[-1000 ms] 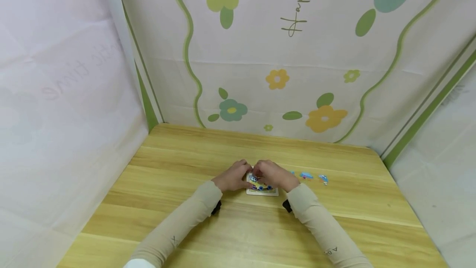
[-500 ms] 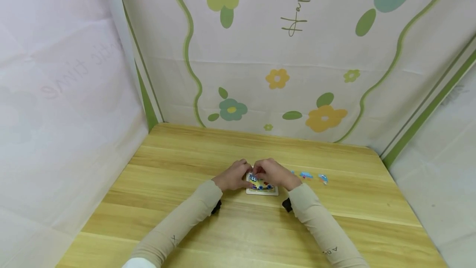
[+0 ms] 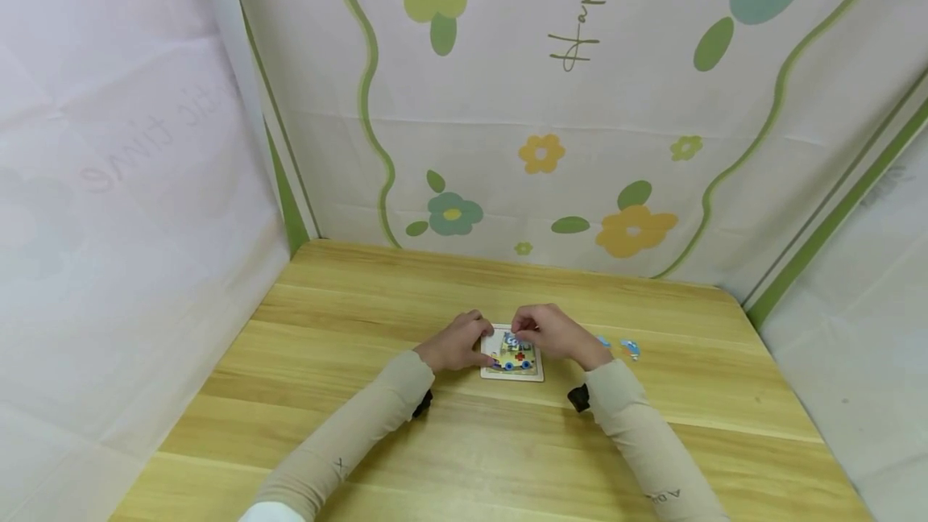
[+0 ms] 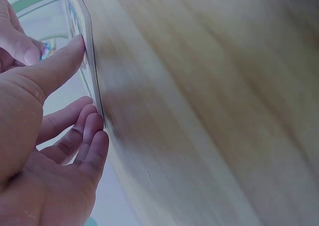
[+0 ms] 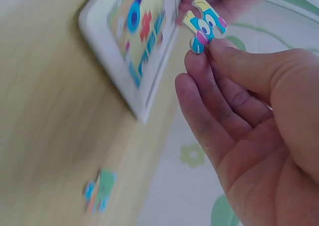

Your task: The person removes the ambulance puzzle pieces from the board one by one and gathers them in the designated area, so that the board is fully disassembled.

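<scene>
My right hand pinches a small puzzle piece, yellow and blue with cartoon eyes, between thumb and fingertips. The piece is just over the back part of a square white-framed puzzle board. On the board, a yellow car picture with a red cross and blue wheels fills the front right; pale bare base shows at the back left. My left hand holds the board's left side: the thumb presses near its front left, and the other fingers touch its edge.
Two loose blue puzzle pieces lie right of the right hand: one in full view, the other partly hidden by the hand. The wooden table meets a flowered cloth wall at the back.
My right hand has moved right and slightly back with the eyed puzzle piece, baring the board's back left. It now covers more of the loose pieces. My left hand has stayed in place.
</scene>
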### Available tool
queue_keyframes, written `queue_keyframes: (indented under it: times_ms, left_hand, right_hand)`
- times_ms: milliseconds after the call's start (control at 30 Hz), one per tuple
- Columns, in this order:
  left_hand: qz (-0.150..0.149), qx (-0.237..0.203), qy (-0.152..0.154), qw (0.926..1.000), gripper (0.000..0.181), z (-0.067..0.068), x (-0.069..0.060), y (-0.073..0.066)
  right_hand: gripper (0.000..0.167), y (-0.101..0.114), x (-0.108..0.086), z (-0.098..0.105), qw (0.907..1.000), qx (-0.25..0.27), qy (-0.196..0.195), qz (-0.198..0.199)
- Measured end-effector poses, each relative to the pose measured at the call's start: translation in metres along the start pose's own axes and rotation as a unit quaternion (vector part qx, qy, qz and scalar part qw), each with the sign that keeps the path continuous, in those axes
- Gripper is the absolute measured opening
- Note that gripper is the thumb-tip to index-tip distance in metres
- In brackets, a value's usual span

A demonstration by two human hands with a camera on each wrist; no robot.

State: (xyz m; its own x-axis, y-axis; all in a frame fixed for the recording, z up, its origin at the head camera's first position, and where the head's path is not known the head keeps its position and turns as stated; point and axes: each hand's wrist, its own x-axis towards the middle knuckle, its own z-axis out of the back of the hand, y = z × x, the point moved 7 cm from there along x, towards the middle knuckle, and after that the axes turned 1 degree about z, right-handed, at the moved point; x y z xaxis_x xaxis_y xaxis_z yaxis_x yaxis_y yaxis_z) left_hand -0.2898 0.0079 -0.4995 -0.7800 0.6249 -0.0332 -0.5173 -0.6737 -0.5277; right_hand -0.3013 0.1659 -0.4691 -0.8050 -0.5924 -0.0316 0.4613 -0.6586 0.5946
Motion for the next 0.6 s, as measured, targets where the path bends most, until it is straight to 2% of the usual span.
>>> queue_keyframes:
  times_ms: [367,600]
  left_hand:
    - [0.01,0.0,0.0,0.9999,0.054,-0.002,-0.001,0.002]
    - [0.01,-0.007,0.003,0.9999,0.054,-0.004,0.0,0.003]
  right_hand:
    - [0.008,-0.041,-0.051,0.037,0.9978,-0.032,-0.034,-0.046]
    - [0.007,-0.056,-0.079,0.046,0.9965,-0.035,-0.048,-0.058]
